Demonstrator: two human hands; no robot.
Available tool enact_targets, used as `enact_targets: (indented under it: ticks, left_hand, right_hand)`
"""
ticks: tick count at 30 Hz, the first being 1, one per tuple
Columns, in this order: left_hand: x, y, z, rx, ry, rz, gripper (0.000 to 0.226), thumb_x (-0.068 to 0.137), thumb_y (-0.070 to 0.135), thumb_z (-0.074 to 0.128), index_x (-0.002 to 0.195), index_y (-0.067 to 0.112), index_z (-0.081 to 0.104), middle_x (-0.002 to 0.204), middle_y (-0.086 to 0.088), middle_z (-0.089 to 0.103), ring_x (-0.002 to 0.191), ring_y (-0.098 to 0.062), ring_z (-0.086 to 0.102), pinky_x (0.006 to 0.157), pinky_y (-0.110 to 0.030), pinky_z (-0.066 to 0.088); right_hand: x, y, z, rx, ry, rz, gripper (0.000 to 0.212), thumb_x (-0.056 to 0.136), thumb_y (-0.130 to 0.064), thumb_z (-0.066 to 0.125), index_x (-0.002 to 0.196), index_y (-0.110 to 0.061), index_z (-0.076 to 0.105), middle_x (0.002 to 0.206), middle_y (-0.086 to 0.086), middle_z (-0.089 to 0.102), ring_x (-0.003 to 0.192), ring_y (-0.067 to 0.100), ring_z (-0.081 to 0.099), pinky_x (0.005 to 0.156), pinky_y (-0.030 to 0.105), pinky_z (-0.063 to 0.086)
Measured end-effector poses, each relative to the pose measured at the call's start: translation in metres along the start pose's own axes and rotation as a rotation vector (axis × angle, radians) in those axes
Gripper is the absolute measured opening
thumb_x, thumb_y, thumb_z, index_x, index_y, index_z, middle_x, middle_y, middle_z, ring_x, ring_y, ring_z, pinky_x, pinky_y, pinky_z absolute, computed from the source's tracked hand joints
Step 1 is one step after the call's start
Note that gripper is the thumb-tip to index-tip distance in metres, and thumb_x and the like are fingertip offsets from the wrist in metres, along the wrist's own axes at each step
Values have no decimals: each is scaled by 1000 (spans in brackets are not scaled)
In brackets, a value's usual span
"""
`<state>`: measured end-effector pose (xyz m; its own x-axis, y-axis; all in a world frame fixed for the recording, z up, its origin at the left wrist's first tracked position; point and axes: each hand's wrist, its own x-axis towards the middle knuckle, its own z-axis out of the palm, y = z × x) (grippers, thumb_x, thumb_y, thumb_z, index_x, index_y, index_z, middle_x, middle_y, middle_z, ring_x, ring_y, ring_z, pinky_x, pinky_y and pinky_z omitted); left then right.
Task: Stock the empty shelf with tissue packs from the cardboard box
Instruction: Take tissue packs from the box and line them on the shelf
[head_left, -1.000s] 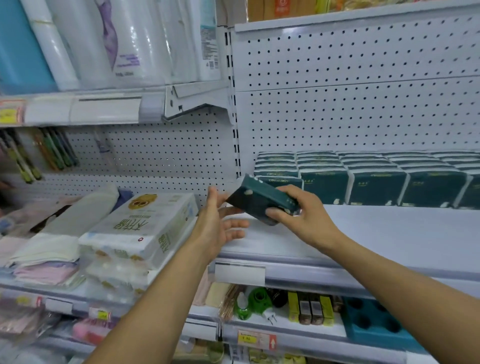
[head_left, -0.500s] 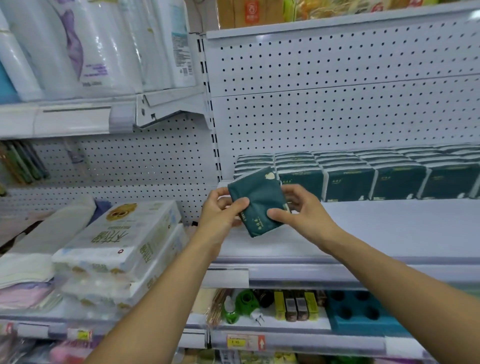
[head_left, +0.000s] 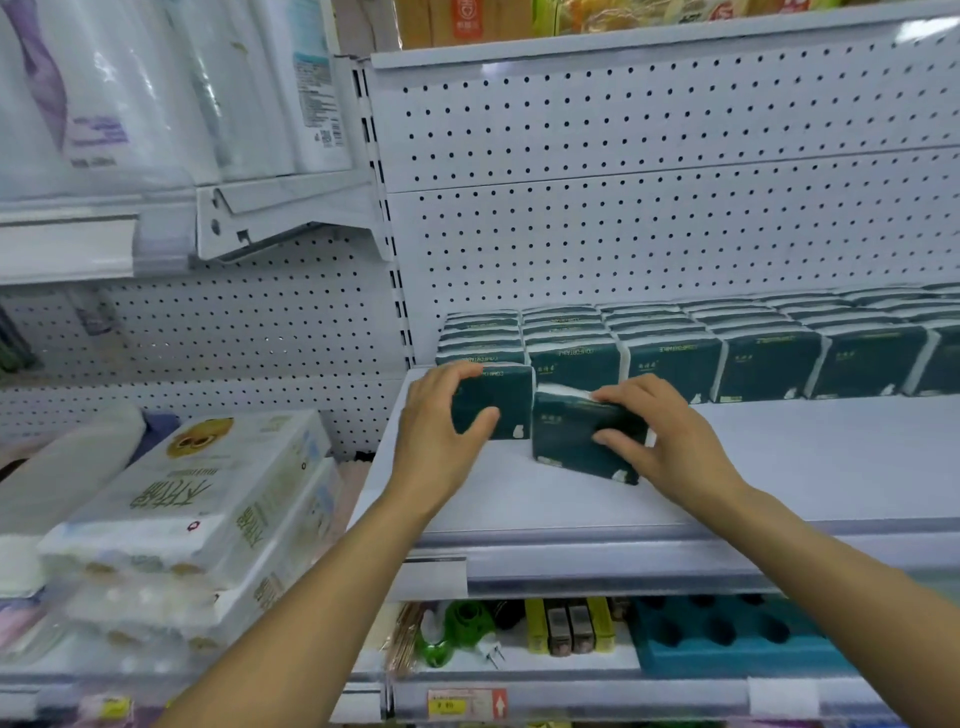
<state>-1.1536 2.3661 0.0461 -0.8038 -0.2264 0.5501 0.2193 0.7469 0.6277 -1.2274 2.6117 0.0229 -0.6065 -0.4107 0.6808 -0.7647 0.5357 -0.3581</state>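
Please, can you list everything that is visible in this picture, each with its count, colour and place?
tissue packs in hands: two, dark green, front left of the shelf, one in each hand
tissue packs in rows: many, dark green, back of the shelf
shelf: one, white, middle right
pegboard wall: one, white with black holes, behind the shelf
paper roll packs: at least two stacked, white, lower left
tall plastic packs: several, white, upper left shelf
blue tray with holes: one, shelf below
small bottles and items: several, green and yellow, shelf below
left hand: grips the left pack
right hand: grips the right pack
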Motion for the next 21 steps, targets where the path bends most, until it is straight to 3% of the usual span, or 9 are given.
enact_targets:
  ticks: [3,8,13,19,21]
  left_hand:
    - [13,-22,7,177,-37,-3,61,90,23,68,144,29,41,154,9,33,142,-11,22,115,-26,18]
    - [32,-35,21,372,-123,66,78,91,26,69,154,29,23,163,9,11,151,-13,1,120,-35,13]
    - [40,-41,31,431,-102,75,74,91,24,68,152,28,28,162,8,16,150,-13,3,112,-35,31]
    - [48,-48,37,454,-71,96,69,86,22,73,147,24,39,153,4,33,146,-17,17,95,-38,48]
    - [50,-49,39,456,-60,109,69,85,22,74,146,23,41,151,3,36,145,-17,20,93,-38,50]
  right_hand:
    - [8,15,-1,-56,17,23,37,86,-20,72,121,-23,62,115,-6,56,105,12,50,80,33,52]
    - [27,30,14,-186,21,-41,46,82,-14,75,127,-17,62,129,2,56,119,19,46,81,38,53]
    - [39,39,31,-263,8,-99,58,77,-28,81,129,-16,58,137,2,50,125,24,46,85,38,52]
    - [53,50,42,-333,16,-150,57,73,-20,83,125,-12,59,136,4,51,122,27,46,79,34,51]
    - [56,52,44,-330,18,-144,57,74,-18,82,126,-12,59,137,5,51,127,28,44,85,37,52]
